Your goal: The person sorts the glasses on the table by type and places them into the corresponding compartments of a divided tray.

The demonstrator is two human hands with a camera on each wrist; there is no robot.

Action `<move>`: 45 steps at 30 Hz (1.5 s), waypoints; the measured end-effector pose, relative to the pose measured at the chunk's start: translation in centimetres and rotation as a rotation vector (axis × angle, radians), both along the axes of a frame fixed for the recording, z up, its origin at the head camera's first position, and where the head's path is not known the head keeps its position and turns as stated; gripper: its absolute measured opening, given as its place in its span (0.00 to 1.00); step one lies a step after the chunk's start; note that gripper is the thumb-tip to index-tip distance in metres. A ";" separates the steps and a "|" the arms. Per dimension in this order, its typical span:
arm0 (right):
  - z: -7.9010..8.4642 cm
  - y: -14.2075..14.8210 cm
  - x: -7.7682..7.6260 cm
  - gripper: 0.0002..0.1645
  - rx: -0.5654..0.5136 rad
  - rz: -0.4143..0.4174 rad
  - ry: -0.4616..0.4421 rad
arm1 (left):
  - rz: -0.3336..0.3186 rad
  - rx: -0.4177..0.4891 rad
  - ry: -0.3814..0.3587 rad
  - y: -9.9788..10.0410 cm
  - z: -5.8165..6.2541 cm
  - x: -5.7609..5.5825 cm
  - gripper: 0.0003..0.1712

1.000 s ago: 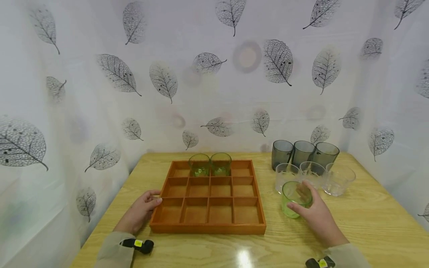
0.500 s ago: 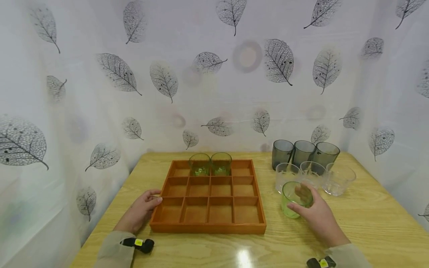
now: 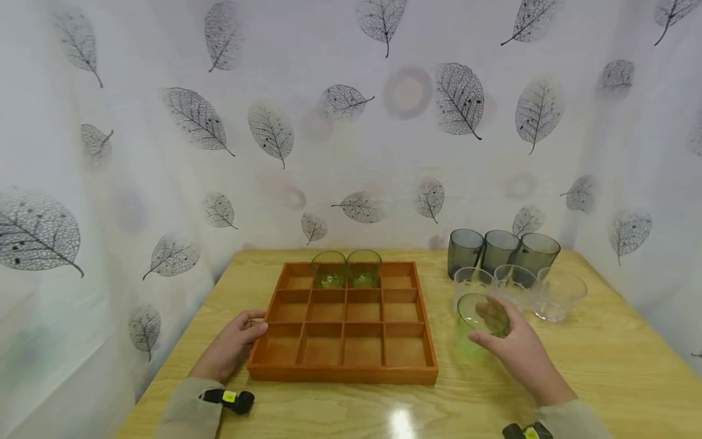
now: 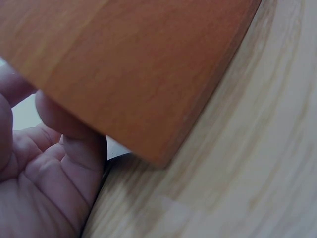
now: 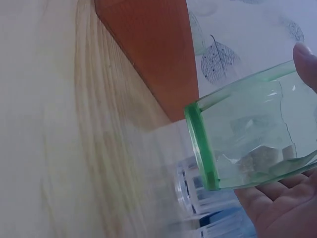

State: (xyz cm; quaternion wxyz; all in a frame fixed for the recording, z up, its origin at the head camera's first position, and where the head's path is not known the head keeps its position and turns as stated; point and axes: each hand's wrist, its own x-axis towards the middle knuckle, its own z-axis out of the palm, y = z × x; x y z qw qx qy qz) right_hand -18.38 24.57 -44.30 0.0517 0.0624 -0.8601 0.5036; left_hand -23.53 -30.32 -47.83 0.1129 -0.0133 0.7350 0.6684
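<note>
A green-tinted drinking glass [image 3: 470,320] is in my right hand [image 3: 518,353], thumb on the near side and fingers round the far side. In the right wrist view the glass [image 5: 247,131] shows its thick green base raised off the table. My left hand [image 3: 230,344] holds the left side of an orange-brown wooden compartment tray [image 3: 342,374], thumb at the rim. The left wrist view shows the fingers [image 4: 69,121] against the tray's outer wall [image 4: 133,74]. Two matching green glasses, one left [image 3: 329,271] and one right [image 3: 364,271], stand in the middle compartments of the back row.
Three clear glasses [image 3: 556,296] stand in a row behind my right hand, partly overlapped by the held glass. Behind them are three dark grey glasses [image 3: 466,253]. The pale wooden table [image 3: 307,408] meets a leaf-patterned curtain [image 3: 351,152] at the back.
My right hand has lifted the green glass slightly from the table; before, it stood there within the fingers. The left hand and the tray have stayed in place.
</note>
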 end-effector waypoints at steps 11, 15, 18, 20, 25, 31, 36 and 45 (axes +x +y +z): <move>2.4 -1.6 -1.3 0.54 -0.035 0.079 0.031 | 0.012 -0.012 0.003 -0.1 0.2 0.3 0.31; 3.3 -2.1 -1.9 0.54 -0.041 0.086 0.037 | 0.014 -0.039 0.005 -0.1 0.2 0.3 0.31; 3.9 -2.5 -2.3 0.53 -0.050 0.094 0.050 | 0.015 -0.042 0.003 -0.1 0.1 0.3 0.31; 4.4 -2.8 -2.6 0.53 -0.057 0.095 0.054 | 0.011 -0.034 0.002 -0.1 0.1 0.3 0.31; 5.4 -3.7 -3.5 0.53 -0.083 0.104 0.070 | 0.005 -0.016 0.003 -0.1 0.1 0.2 0.31; 5.7 -4.5 -4.7 0.56 -0.098 0.113 0.068 | 0.006 -0.013 0.005 -0.1 0.0 0.1 0.31; 5.9 -5.1 -6.1 0.57 -0.112 0.131 0.064 | 0.001 0.001 0.002 -0.1 -0.2 -0.1 0.31; 6.1 -6.6 -8.5 0.56 -0.159 0.148 0.053 | -0.012 -0.004 0.005 -0.2 -0.4 -0.1 0.32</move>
